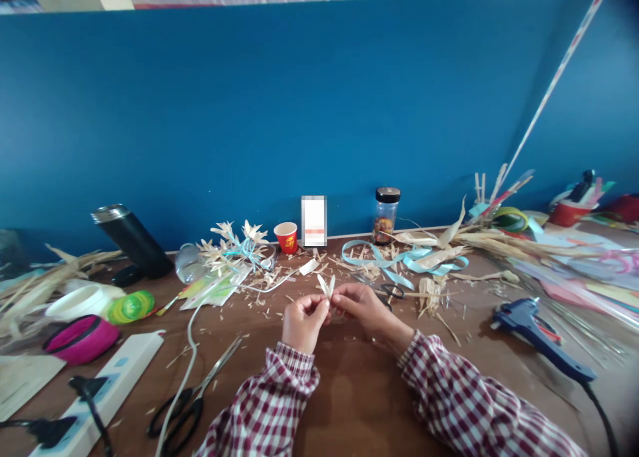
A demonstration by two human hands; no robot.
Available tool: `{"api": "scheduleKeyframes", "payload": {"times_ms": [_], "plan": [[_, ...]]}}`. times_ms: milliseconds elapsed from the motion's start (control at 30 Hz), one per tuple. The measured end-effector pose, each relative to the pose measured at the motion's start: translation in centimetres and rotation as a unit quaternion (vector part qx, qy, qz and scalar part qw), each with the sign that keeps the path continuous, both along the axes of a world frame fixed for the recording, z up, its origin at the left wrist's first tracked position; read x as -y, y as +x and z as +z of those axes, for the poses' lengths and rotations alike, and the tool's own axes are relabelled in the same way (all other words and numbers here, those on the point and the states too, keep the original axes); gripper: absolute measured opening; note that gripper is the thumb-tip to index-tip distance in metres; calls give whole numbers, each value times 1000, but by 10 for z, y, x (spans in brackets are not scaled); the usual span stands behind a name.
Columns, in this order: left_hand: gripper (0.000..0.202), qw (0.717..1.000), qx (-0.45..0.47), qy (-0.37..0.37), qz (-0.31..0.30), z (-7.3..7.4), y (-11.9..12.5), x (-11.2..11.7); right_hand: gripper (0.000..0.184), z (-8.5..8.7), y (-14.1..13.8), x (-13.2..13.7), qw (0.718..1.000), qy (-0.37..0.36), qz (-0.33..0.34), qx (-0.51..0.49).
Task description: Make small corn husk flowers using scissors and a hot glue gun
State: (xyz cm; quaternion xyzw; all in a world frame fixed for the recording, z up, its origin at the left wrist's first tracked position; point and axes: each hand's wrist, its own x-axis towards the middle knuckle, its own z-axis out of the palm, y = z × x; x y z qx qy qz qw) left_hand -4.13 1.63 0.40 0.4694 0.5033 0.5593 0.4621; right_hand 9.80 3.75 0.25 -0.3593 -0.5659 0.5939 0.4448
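Between my two hands, over the middle of the brown table, is a small pale husk flower [327, 285] with a few pointed petals standing up. My left hand [305, 318] pinches it near its base. The fingertips of my right hand [360, 306] are closed against its right side, touching it too. Just behind my right hand lies a small pair of scissors [392, 291], partly hidden. Dry husk scraps [367, 267] are strewn behind both hands, with a light blue ribbon [384, 261] curling among them.
Black-handled scissors [194, 394] and a white power strip [104, 394] lie at left. A blue glue gun [542, 337] rests at right. Along the blue partition [299, 111] stand a black flask [132, 241], finished husk flowers [234, 244], a red paper cup [286, 237] and a jar [386, 216].
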Motion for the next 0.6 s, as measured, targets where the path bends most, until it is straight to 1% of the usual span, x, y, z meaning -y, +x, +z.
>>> {"api": "scheduleKeyframes", "payload": {"times_ms": [233,400,500,600], "plan": [[19,996,-62,50,26,-3,0,0,24,-2,-3,1,1000,4,-7,-4],[21,998,-41,19,48,-2,1,-1,27,-1,-7,4,1000,-1,-24,-17],[22,999,-27,12,44,-2,2,0,23,-1,-8,4,999,1,-44,-10],[22,999,-32,18,35,-2,3,1,23,-2,-7,3,999,0,-49,0]]}}
